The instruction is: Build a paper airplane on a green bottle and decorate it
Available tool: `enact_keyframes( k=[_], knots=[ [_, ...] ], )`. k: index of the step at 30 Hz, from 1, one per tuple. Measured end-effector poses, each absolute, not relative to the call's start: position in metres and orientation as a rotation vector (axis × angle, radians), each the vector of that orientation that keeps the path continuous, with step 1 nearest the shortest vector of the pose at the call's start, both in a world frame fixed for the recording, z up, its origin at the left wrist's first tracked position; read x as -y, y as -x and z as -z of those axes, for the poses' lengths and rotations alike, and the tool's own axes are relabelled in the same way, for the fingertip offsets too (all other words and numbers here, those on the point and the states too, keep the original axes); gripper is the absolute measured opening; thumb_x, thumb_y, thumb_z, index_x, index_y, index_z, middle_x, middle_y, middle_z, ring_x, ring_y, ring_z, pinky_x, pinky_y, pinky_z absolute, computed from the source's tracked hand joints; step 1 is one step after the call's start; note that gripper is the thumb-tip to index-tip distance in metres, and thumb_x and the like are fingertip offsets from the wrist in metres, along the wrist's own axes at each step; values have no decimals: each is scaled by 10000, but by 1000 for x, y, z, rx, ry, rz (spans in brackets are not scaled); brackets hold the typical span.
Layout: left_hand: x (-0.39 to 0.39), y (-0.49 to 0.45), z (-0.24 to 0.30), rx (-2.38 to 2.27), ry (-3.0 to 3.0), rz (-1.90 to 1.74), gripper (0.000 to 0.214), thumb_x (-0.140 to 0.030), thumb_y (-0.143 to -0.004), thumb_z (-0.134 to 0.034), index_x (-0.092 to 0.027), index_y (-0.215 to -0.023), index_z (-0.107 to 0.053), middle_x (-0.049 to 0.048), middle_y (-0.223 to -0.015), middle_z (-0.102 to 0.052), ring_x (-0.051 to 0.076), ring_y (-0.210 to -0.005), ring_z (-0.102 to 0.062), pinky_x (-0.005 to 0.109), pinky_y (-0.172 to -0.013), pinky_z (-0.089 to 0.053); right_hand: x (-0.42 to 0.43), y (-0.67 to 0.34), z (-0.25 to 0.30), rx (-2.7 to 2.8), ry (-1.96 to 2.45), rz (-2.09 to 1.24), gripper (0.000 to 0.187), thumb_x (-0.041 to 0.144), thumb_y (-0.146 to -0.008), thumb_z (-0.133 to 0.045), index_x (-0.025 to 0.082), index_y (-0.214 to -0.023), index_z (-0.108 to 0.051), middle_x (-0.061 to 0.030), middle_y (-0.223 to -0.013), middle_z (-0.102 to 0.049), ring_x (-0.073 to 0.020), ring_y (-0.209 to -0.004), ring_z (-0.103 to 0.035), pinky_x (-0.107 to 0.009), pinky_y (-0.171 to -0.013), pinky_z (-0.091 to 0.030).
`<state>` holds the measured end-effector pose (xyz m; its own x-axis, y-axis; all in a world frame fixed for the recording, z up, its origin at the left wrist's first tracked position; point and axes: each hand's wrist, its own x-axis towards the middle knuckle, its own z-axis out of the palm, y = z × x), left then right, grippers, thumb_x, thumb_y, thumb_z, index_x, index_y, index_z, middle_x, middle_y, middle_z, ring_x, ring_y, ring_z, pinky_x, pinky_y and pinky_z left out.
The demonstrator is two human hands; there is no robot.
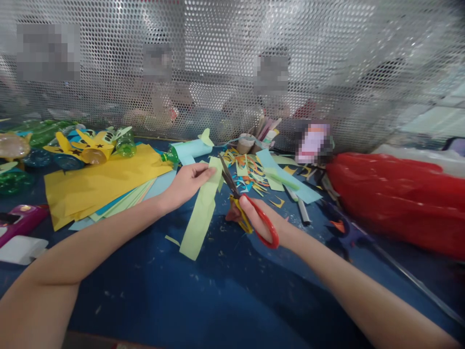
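My left hand pinches the top of a long light-green paper strip, which hangs down to the blue table. My right hand grips scissors with red and yellow handles. Their dark blades point up and left and meet the strip's upper right edge. Both hands are above the middle of the table.
A stack of yellow and pale coloured paper sheets lies to the left, with green plastic bottles and yellow paper planes behind. Paper scraps, a cup of pens and a red plastic bag sit right. A perforated metal screen stands behind.
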<state>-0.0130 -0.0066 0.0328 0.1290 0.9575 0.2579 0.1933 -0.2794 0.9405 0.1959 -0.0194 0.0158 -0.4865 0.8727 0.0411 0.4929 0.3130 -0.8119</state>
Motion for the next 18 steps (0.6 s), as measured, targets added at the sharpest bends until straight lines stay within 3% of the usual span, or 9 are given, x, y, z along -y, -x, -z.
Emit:
enact_keyframes(
  k=[3,18],
  knots=[
    [9,13,-38,-1137,-1644,-1155,303,-393,-855,-574,-179,-642,-551,-28,-587,-486,104,-546,-424,238,-526,-329,20,-196,-16,2166,1192,-1064,736,814,-820,-200,212,-678,-600,-104,-763,-707,-248,-754,-675,-391,-743,-551],
    [13,8,-38,-1061,-1485,-1116,275,-397,-814,-623,-165,-670,-598,-12,-605,-551,102,-552,-459,226,-521,-364,19,-195,-14,2131,1206,-1076,738,845,-789,-189,221,-651,-559,-109,-745,-701,-247,-728,-669,-392,-731,-545]
  ],
)
